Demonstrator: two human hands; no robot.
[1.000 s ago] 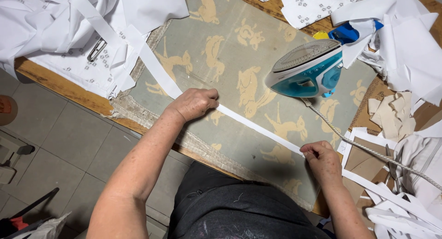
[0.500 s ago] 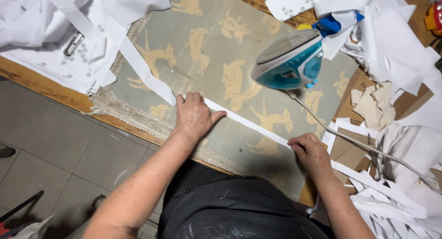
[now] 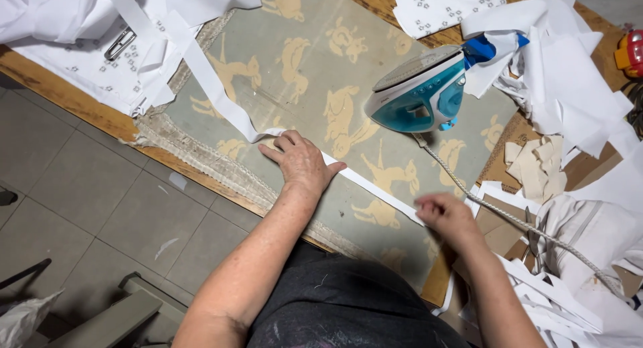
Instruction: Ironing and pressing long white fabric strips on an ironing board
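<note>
White fabric strip point(image 3: 365, 182) runs diagonally across the deer-print ironing cloth point(image 3: 315, 73), from the pile of white fabric point(image 3: 60, 26) at the far left corner down toward the near right edge of that cloth. Left hand point(image 3: 300, 162) lies flat on top of the strip about midway along the cloth, palm down, fingers spread and pointing left, thumb stuck out to the right along the strip, forearm coming in straight from the body. It's pressing, not gripping. Right hand point(image 3: 447, 215) sits at the strip's near end, right by the cloth's near right edge, fingers curled in, but it's blurry so I can't tell if it's actually pinching the strip. Blue and white iron point(image 3: 418, 93) stands on the cloth beyond the strip, its braided cord point(image 3: 509, 217) trailing off the cloth's right side past the right hand
</note>
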